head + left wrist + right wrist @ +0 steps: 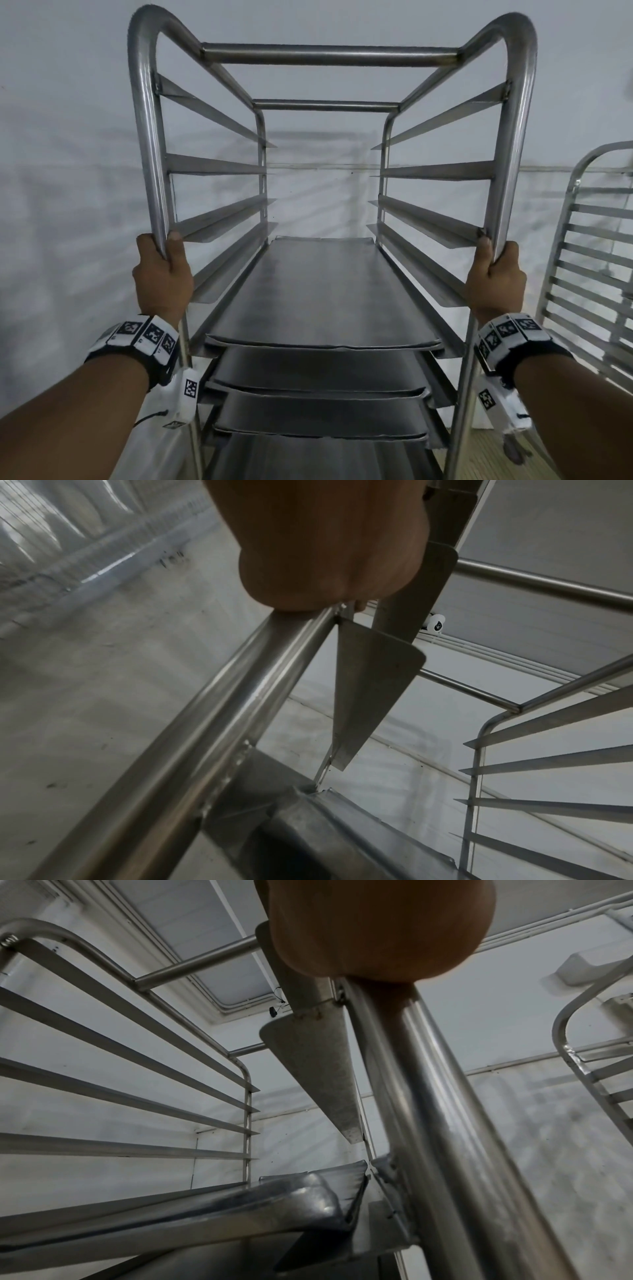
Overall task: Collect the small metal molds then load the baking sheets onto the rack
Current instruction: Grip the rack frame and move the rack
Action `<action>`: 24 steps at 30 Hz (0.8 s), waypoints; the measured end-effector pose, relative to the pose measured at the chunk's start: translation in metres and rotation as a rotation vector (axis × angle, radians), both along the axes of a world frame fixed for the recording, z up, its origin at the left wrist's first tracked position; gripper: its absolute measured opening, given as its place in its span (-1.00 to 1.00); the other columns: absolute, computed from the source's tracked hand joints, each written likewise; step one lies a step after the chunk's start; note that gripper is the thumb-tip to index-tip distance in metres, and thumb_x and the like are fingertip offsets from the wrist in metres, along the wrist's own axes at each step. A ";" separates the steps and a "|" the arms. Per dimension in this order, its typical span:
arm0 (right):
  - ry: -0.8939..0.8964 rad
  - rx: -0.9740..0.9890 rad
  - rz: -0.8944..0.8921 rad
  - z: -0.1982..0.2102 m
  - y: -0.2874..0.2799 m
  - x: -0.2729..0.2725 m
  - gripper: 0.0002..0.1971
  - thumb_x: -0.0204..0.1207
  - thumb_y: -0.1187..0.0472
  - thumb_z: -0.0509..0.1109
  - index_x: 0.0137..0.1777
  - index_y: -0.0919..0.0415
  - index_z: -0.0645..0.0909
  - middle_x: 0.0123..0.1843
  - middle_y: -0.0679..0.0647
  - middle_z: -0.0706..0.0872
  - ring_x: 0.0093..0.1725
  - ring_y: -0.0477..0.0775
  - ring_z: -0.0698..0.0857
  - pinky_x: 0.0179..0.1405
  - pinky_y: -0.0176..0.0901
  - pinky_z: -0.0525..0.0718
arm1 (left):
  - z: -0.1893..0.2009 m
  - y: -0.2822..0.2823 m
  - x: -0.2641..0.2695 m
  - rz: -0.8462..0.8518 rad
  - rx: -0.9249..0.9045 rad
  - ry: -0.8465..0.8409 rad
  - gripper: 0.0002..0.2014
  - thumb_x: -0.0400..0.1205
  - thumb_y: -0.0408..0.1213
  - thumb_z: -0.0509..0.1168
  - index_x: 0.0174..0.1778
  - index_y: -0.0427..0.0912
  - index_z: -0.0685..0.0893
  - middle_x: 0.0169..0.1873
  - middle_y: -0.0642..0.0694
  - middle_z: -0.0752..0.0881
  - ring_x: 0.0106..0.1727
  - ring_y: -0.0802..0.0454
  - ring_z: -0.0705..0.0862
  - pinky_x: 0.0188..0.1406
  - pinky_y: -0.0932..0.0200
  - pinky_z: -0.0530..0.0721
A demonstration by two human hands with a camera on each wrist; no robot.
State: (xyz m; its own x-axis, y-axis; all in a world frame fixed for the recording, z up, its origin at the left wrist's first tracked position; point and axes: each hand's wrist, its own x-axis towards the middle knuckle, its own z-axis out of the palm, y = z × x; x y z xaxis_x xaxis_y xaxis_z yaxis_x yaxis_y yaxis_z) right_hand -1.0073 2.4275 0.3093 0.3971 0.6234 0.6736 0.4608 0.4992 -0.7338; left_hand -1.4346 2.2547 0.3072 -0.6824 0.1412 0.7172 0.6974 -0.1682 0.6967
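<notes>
A tall steel rack [329, 54] stands right in front of me. My left hand [161, 267] grips its near left upright tube [205, 723], thumb wrapped round the inside. My right hand [493, 277] grips the near right upright tube [431, 1096] in the same way. Several dark baking sheets [318, 294] lie on the rack's runners, the top one about level with my wrists, others stacked on lower runners [318, 383]. The upper runners [212, 164] hold nothing. A sheet's corner [308, 1199] shows below my right hand. No small molds are in view.
A second steel rack [596, 260] stands close on the right. A white wall [68, 171] lies behind both racks. A strip of light floor [534, 455] shows at the lower right. Each wrist wears a band with black-and-white markers [144, 335].
</notes>
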 end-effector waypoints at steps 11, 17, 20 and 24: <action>-0.029 -0.027 -0.033 0.001 0.073 -0.039 -0.55 0.77 -0.14 0.05 0.06 0.33 0.33 -0.29 0.31 0.56 -0.21 0.53 0.61 -0.26 0.13 0.49 | 0.001 0.075 -0.043 -0.030 -0.022 -0.022 -0.53 0.81 0.13 0.06 0.11 -0.31 0.39 -0.36 -0.21 0.56 -0.41 -0.20 0.52 -0.36 0.03 0.40; -0.015 -0.039 -0.035 0.002 0.099 -0.054 -0.56 0.77 -0.14 0.06 0.04 0.31 0.32 -0.35 0.26 0.52 -0.28 0.40 0.53 -0.29 0.08 0.40 | 0.001 0.104 -0.058 -0.020 -0.032 -0.037 -0.52 0.80 0.15 0.05 0.14 -0.30 0.40 -0.36 -0.22 0.57 -0.39 -0.24 0.54 -0.38 0.03 0.40; -0.010 -0.047 -0.050 0.002 0.110 -0.057 -0.55 0.76 -0.16 0.05 0.03 0.30 0.31 -0.37 0.23 0.49 -0.30 0.35 0.50 -0.30 0.09 0.40 | 0.002 0.114 -0.061 -0.016 -0.032 -0.033 -0.54 0.81 0.13 0.06 0.14 -0.29 0.39 -0.36 -0.24 0.59 -0.40 -0.26 0.56 -0.38 0.03 0.41; -0.013 -0.024 -0.046 0.001 0.116 -0.056 -0.50 0.76 -0.18 0.04 0.07 0.35 0.35 -0.38 0.20 0.48 -0.31 0.31 0.49 -0.31 0.06 0.40 | 0.001 0.120 -0.061 -0.018 -0.015 0.000 -0.53 0.81 0.12 0.07 0.15 -0.32 0.41 -0.41 -0.13 0.54 -0.45 -0.07 0.53 -0.49 0.09 0.33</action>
